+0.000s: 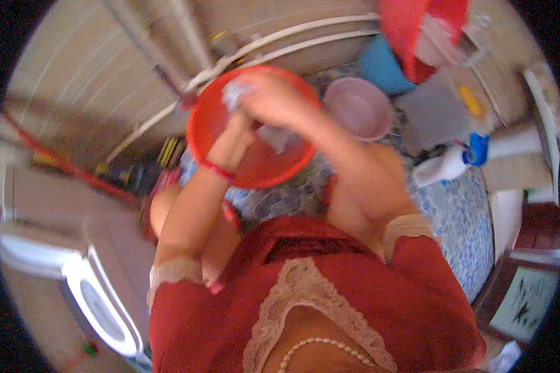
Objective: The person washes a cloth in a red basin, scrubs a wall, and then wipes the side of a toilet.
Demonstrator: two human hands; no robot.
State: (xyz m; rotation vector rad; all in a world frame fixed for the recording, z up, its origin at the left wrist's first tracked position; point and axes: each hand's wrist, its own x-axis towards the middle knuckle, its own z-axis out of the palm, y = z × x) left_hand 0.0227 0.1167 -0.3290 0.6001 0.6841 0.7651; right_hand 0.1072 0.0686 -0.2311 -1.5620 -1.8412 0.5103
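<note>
Over a red basin point(200, 146), both of my hands are close together and blurred by motion. My right hand point(270, 98) is closed on a pale, crumpled wet cloth point(234, 94), which bunches out at its left side. Just below it, my left hand point(239, 132), with a red band at the wrist, is closed against the same cloth, its fingers partly hidden by the right hand. A second pale patch point(277, 138), perhaps more cloth, shows low inside the basin beneath my hands.
To the right are a pink basin point(359, 109), a blue bucket point(382, 65) and a tilted red basin point(410, 37) at the back. A white bottle point(445, 166) lies near a blue object point(479, 149). Pale pipes point(311, 28) run along the wall. A white-framed oval point(102, 311) stands lower left.
</note>
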